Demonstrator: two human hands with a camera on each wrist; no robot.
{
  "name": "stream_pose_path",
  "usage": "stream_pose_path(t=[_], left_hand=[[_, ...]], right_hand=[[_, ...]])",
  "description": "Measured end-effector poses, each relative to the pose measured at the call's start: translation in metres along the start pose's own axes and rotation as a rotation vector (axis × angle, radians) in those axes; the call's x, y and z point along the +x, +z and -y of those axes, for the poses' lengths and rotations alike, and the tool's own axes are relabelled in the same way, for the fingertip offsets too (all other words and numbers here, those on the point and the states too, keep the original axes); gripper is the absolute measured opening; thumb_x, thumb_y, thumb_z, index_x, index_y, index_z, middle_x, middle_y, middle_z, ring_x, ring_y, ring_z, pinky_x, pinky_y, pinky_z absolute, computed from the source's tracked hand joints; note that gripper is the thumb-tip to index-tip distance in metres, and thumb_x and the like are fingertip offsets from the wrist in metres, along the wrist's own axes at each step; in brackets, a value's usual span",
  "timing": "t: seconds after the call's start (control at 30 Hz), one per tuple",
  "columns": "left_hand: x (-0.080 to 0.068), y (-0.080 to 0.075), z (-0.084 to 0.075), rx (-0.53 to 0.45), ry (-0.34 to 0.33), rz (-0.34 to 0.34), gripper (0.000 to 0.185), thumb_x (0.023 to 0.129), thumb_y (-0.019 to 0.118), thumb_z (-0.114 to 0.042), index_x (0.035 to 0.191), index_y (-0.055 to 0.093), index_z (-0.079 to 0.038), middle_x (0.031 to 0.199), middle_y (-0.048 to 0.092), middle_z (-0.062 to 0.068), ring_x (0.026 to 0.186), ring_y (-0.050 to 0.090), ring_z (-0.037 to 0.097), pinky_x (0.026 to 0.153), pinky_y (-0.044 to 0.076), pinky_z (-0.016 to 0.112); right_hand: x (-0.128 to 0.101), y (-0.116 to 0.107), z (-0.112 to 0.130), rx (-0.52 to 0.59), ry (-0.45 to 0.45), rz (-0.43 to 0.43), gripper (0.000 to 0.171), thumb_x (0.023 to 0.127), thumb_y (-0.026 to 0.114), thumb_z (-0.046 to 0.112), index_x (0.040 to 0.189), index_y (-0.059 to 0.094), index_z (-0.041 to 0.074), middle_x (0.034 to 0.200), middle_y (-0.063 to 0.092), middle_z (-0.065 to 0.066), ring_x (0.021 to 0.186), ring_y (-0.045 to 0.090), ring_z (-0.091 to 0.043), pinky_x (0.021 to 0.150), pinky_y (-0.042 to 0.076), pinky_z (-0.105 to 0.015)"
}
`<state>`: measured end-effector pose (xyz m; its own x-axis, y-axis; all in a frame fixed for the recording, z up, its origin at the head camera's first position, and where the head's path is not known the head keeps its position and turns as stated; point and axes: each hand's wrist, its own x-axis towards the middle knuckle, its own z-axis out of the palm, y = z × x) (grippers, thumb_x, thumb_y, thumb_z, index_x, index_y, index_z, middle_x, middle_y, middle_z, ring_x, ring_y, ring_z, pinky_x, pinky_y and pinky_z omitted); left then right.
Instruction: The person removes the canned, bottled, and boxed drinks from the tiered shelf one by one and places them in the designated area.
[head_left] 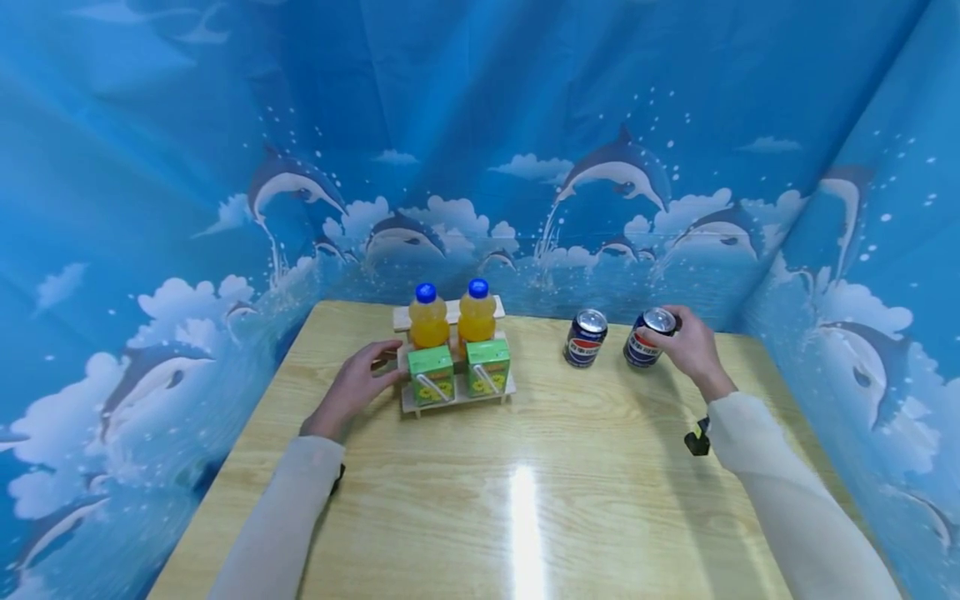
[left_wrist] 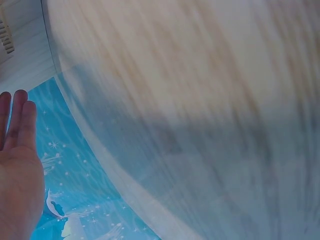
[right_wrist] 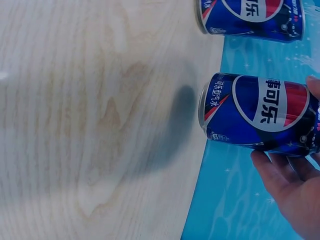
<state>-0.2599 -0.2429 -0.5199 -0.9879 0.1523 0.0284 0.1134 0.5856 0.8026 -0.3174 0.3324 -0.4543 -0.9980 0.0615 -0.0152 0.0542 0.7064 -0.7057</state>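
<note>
Toward the right of the counter [head_left: 420, 500], near its back edge, see the held cola can [right_wrist: 257, 115]: upright, dark blue, with a round emblem toward the person. Cannot tell whether resting on the wood or hanging just above it. Likely handles as rather heavy if full (no way to read the fill from here), stiff in the wall yet easy to dent under hard fingertips, and slippery on the smooth printed metal. Best taken round the upper or middle body, with even pressure from opposite sides, off the lid.

Note the right grip [head_left: 692, 346] set round just that part: narrow, holding the cola can, with fingers and thumb bent about the upper body. Just left, apart from it, find a 2nd can [head_left: 586, 340] of the same kind, upright and untouched, probably as slick.

Farther left, find a tiered wooden stand [head_left: 461, 392], carrying 2 green cartons [head_left: 431, 375] [head_left: 488, 368] at the front and 2 orange-drink bottles [head_left: 430, 323] [head_left: 477, 317] behind them. By its left end, see the left grip [head_left: 360, 383]: fairly wide, straight-fingered in the left wrist view, holding nothing that shows; cannot tell whether touching the wood. Behind it all, see a blue dolphin backdrop [head_left: 480, 100].
</note>
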Motion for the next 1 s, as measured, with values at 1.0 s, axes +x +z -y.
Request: stream_pose_path(t=[1.0], left_hand=[[0.001,0.002,0.001,-0.025,-0.032,-0.002,0.061,0.106,0.076,-0.026,0.161,0.052,-0.013,0.162,0.055,0.013,0.146,0.056,0.037,0.125,0.048,0.057]], right_hand=[[0.000,0.017,-0.009,0.025,0.062,0.086,0.094,0.104,0.073,0.048,0.170,0.026,-0.001,0.168,0.037,-0.035,0.151,0.043,-0.054,0.119,0.047,-0.070]])
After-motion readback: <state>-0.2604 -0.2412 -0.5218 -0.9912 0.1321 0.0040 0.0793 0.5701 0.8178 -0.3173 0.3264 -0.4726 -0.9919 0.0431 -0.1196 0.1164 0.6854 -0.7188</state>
